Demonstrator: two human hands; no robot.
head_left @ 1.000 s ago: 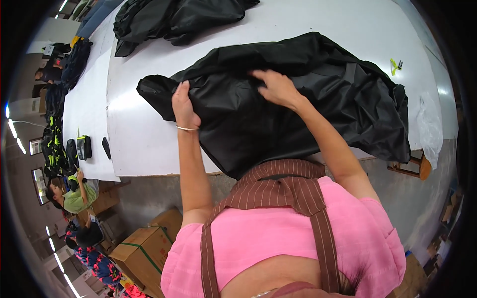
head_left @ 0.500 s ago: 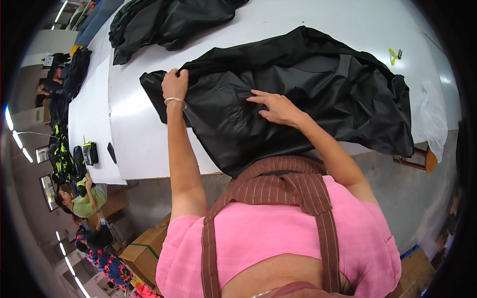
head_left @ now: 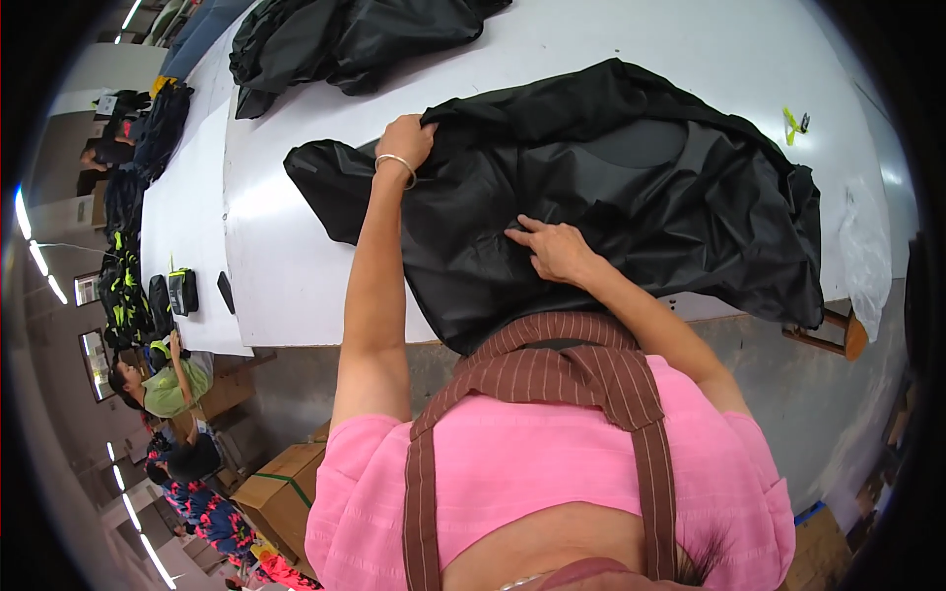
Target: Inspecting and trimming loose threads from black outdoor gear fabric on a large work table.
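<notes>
A large black garment (head_left: 631, 202) of smooth, shiny cloth lies wrinkled along the near edge of the white table. My left hand (head_left: 406, 144), with a bracelet at the wrist, is closed on its far edge, left of the middle. A narrow flap of the same cloth sticks out to the left beyond that hand. My right hand (head_left: 560, 252) rests on the middle of the garment, fingers partly stretched and apart. The near side of the cloth hangs against my brown striped apron (head_left: 552, 369).
A second black cloth pile (head_left: 365, 39) lies at the far left on the table (head_left: 296, 315). To the right are a small yellow-green tool (head_left: 791, 126), a clear plastic bag (head_left: 865, 241) and a wooden stool (head_left: 849, 335). A person (head_left: 177, 384) and a cardboard box (head_left: 281, 492) are at left.
My left hand has shifted right and away from me along the garment's far edge. My right hand has slid a little nearer to me over the cloth.
</notes>
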